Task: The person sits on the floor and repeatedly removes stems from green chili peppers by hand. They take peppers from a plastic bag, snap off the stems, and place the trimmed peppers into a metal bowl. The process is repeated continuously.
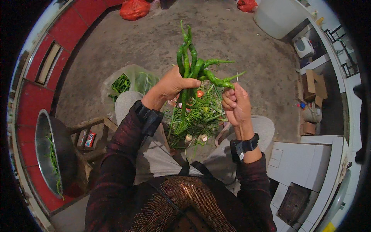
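A bunch of long, curled green chili peppers (187,59) is gripped in my left hand (171,82), some tips pointing away from me and others hanging below. My right hand (238,104) pinches the end of one pepper (221,82) on the bunch's right side. A thin pale pointed sliver (237,76) rises above those fingertips; what it is I cannot tell. Beneath both hands, between my knees, lies a heap of green stems and vegetable scraps (200,116) with a red-orange piece (200,93) and two whitish bulb-like pieces near its front.
On the left, a clear plastic bag (136,76) holds more green peppers. A tilted metal basin (42,162) with several peppers rests by a wooden stool (87,124). Red bags (134,10) and a large white tub (279,18) stand farther off. Right, a cardboard box (316,87) sits under a counter.
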`<state>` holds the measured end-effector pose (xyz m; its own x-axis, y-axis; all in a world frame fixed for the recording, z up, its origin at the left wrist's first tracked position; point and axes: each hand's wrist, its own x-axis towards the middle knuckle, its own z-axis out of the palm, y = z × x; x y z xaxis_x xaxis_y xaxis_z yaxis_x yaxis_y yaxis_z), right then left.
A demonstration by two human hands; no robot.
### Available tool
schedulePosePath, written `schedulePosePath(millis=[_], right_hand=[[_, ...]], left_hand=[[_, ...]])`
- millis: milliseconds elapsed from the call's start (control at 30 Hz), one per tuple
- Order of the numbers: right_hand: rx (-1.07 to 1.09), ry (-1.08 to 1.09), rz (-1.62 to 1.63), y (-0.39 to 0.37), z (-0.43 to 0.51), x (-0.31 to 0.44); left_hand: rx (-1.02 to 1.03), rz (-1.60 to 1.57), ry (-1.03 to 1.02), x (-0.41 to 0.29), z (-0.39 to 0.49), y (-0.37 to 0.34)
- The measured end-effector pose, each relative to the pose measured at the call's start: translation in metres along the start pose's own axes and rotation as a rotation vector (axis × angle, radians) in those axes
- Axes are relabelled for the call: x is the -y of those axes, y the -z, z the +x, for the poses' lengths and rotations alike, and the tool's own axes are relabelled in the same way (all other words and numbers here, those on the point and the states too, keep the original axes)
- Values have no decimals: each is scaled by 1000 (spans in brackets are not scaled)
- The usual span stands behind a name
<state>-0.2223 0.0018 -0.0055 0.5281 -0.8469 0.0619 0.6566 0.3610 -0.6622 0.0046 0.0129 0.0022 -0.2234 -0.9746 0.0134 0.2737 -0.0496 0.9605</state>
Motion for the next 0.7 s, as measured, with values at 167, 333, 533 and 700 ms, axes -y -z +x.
schedulePosePath(millis=[167, 333, 533, 700], right_hand=[[56, -2, 238, 1, -3, 18], [-268, 26, -900, 3, -7, 35], [-205, -228, -906, 11, 3, 25], [-228, -342, -546, 13, 5, 21]], left_hand=[[-23, 5, 0, 3, -1, 1], [-32, 99, -88, 1, -2, 7], [37, 239, 18, -3, -8, -3], [106, 327, -62, -13, -10, -4]])
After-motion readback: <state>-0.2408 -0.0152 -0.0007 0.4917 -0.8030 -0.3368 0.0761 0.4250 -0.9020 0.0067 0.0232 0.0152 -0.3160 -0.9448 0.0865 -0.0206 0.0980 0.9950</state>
